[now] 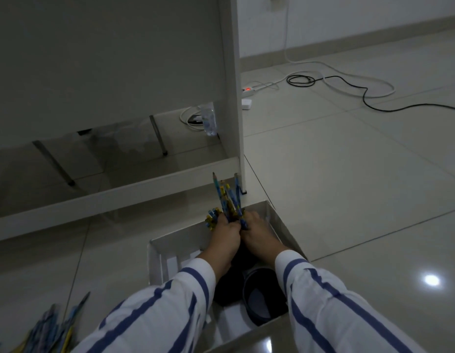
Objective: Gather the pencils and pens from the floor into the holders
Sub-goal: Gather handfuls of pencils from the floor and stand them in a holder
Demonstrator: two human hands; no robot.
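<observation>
Both hands grip a bundle of blue and yellow pencils (228, 200) that points up and away from me, over the far end of a white tray (160, 253). My left hand (225, 234) is shut around the bundle's left side and my right hand (257, 231) presses against its right side. Inside the tray, below my wrists, stand dark round holders; one open holder (262, 299) shows near the front, and another is mostly hidden under my left forearm. More pencils (50, 329) lie loose on the floor at the lower left.
A white desk frame (231, 98) with a low crossbar (114, 197) stands just beyond the tray. A plastic bottle (209, 118) sits under it. A power strip (248, 89) and cables (348, 82) lie on the tiled floor at the back right.
</observation>
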